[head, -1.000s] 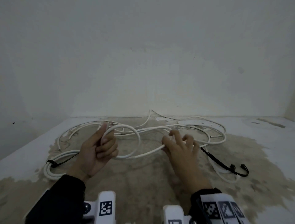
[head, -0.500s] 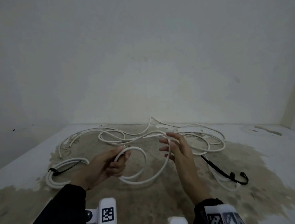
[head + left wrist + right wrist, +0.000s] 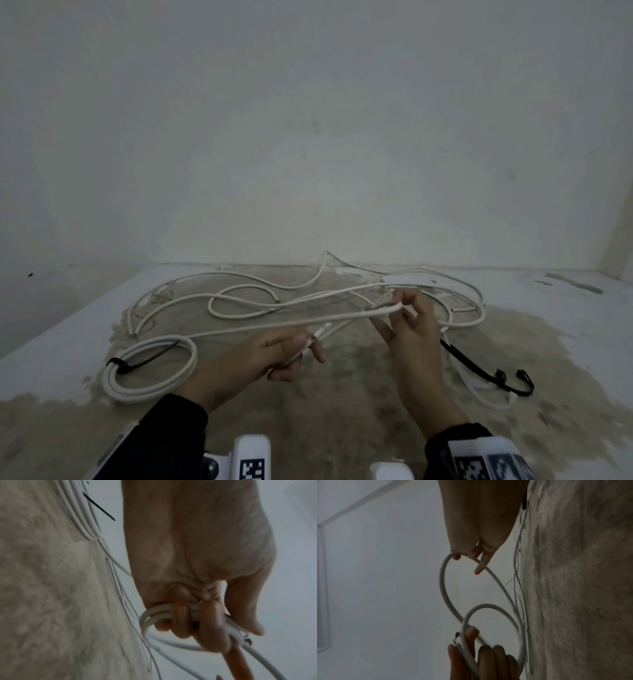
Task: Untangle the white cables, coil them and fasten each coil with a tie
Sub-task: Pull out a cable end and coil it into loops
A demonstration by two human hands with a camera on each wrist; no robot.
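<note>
One coil (image 3: 150, 368) lies tied, while both hands, left (image 3: 255, 361) and right (image 3: 407, 329), fingers curled, seemingly pinch first loops of cable (image 3: 342, 317) from the tangle (image 3: 342, 291).

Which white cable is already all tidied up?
Look at the stained floor, left of the left hand. There lies the coiled cable, wound in a neat ring. Only it has a black tie around it; the others sprawl loose.

Cut off by the bottom edge of the right wrist view: most of the left hand (image 3: 481, 661). Blurred there where the white cable (image 3: 443, 588) crosses itself beside that hand, so perhaps two strands, perhaps one loop.
</note>
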